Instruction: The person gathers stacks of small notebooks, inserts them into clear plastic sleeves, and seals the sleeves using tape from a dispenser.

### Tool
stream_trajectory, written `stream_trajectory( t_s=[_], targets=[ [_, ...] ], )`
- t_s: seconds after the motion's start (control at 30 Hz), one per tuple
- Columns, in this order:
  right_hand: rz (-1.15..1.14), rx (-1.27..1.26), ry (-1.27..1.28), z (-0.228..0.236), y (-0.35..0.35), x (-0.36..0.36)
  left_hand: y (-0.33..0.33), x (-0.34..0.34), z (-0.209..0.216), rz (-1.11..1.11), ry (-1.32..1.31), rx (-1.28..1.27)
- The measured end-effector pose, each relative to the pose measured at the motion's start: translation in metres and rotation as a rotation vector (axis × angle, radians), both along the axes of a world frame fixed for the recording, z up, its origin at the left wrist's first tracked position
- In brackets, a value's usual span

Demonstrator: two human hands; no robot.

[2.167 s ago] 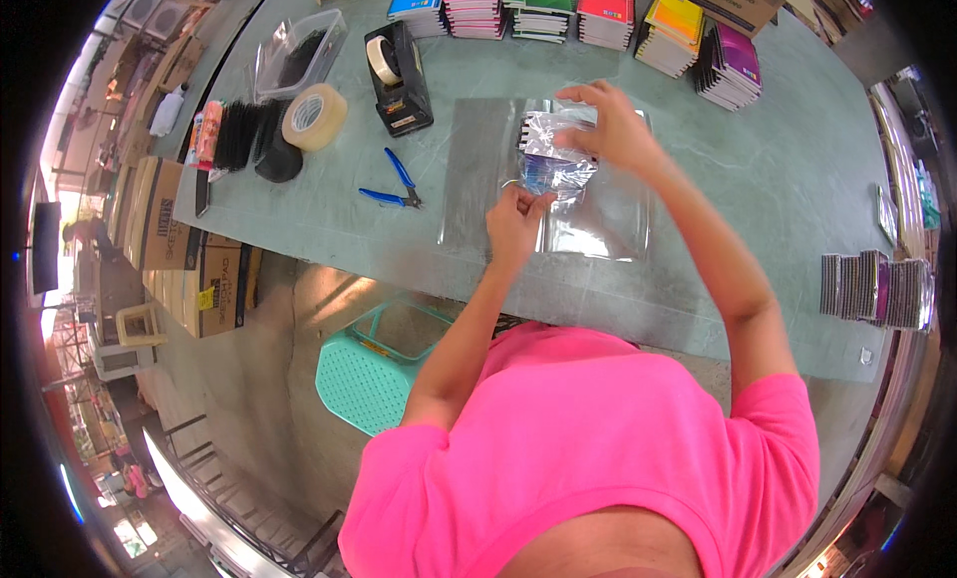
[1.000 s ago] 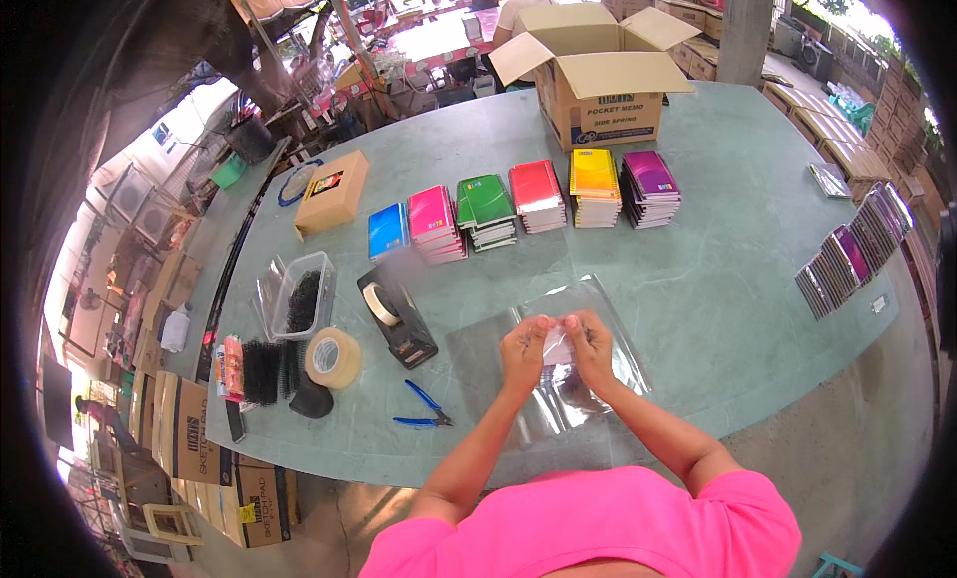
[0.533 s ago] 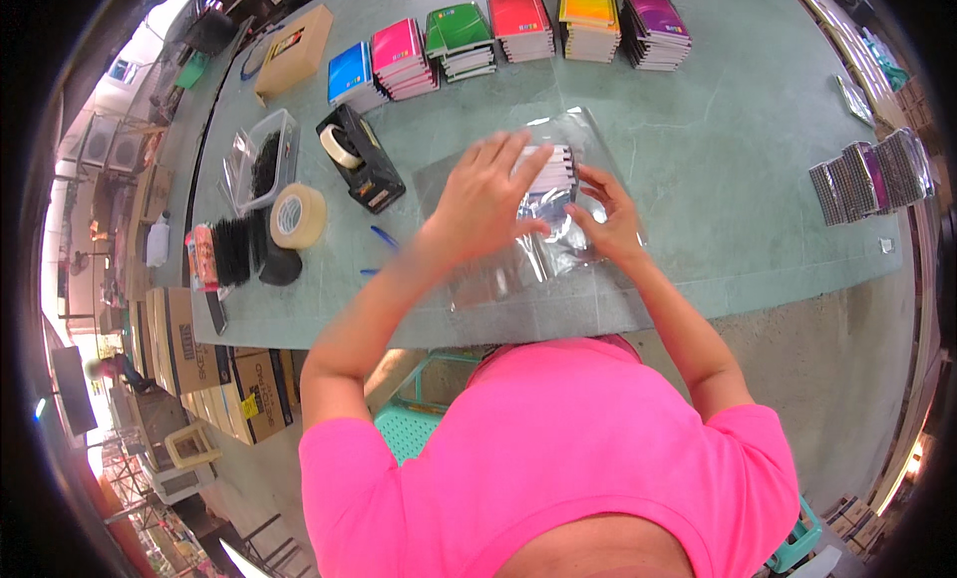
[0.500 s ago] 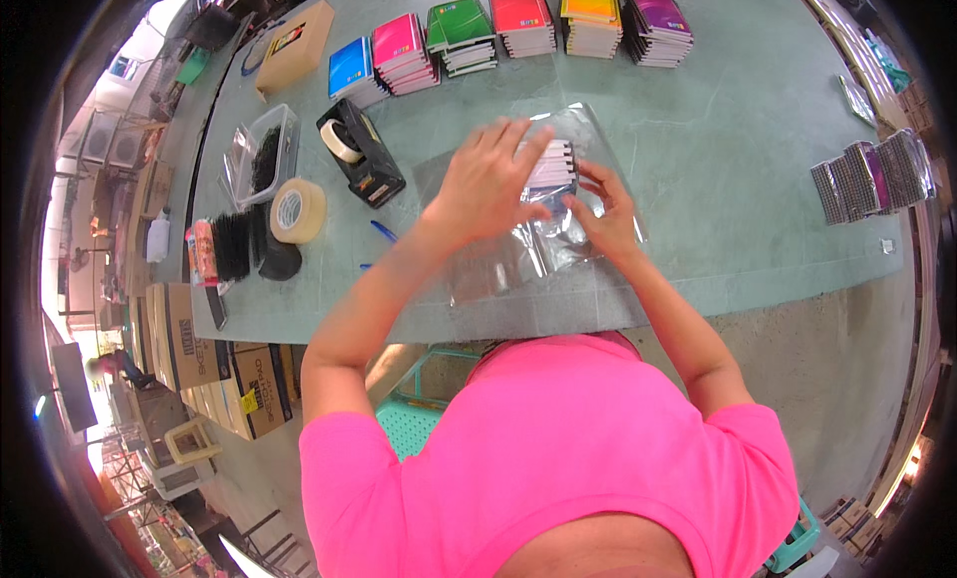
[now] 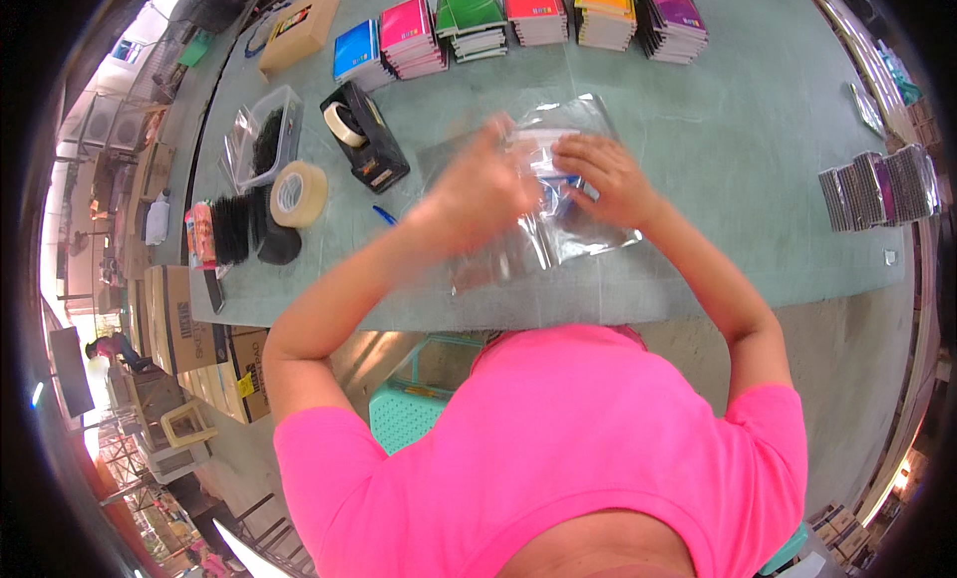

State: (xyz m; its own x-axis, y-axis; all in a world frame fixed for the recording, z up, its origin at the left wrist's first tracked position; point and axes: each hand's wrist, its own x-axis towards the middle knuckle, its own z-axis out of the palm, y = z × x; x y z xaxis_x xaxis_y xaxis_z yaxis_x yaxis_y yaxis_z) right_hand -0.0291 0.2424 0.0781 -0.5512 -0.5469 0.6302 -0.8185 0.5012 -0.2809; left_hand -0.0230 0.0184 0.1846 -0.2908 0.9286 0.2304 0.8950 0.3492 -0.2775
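A small stack of notebooks [image 5: 536, 151] with white page edges and a bit of blue lies on a sheet of clear plastic film [image 5: 583, 237] in front of me. My right hand [image 5: 606, 179] grips the stack's right side, fingers bent over its top and thumb lower down. My left hand [image 5: 478, 194] is over the film at the stack's left, smeared by motion, so its fingers cannot be made out. Much of the stack is hidden by hands and glare. A blue pen [image 5: 384, 215] lies partly behind my left forearm.
Coloured notebook piles [image 5: 473, 15] line the far side. At left are a black tape dispenser [image 5: 377, 144], a tape roll [image 5: 299, 194], a clear plastic box [image 5: 284, 130] and black brushes [image 5: 231, 237]. Wrapped bundles [image 5: 877, 191] stand at right. A cardboard box [image 5: 301, 28] sits far left.
My right hand has moved from beside the stack to over its right side. My left hand has turned and blurred beside the stack. The whole view has shifted slightly.
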Motion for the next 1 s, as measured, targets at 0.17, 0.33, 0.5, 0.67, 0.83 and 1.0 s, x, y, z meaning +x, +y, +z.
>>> stream_trajectory(
  t_s=[0.17, 0.33, 0.5, 0.67, 0.83, 1.0],
  targets=[
    [-0.068, -0.001, -0.023, -0.006, 0.000, 0.013, 0.008, -0.002, -0.006, -0.187, -0.209, 0.174],
    [-0.127, 0.044, -0.013, -0.009, -0.007, 0.021, 0.016, -0.061, -0.001, -0.051, -0.172, -0.028],
    [-0.154, -0.081, -0.055, -0.019, -0.008, 0.025, 0.048, -0.071, -0.017, -0.109, -0.298, -0.077],
    [-0.155, -0.045, -0.032, -0.011, -0.014, 0.023, 0.045, -0.072, -0.018, -0.020, -0.287, -0.113],
    [-0.186, 0.051, -0.119, 0.010, -0.006, 0.020, 0.013, -0.051, -0.005, 0.083, -0.361, 0.073],
    [-0.038, 0.009, -0.218, 0.008, 0.001, 0.004, 0.013, -0.011, -0.072, 0.211, -0.245, 0.583]
  ],
)
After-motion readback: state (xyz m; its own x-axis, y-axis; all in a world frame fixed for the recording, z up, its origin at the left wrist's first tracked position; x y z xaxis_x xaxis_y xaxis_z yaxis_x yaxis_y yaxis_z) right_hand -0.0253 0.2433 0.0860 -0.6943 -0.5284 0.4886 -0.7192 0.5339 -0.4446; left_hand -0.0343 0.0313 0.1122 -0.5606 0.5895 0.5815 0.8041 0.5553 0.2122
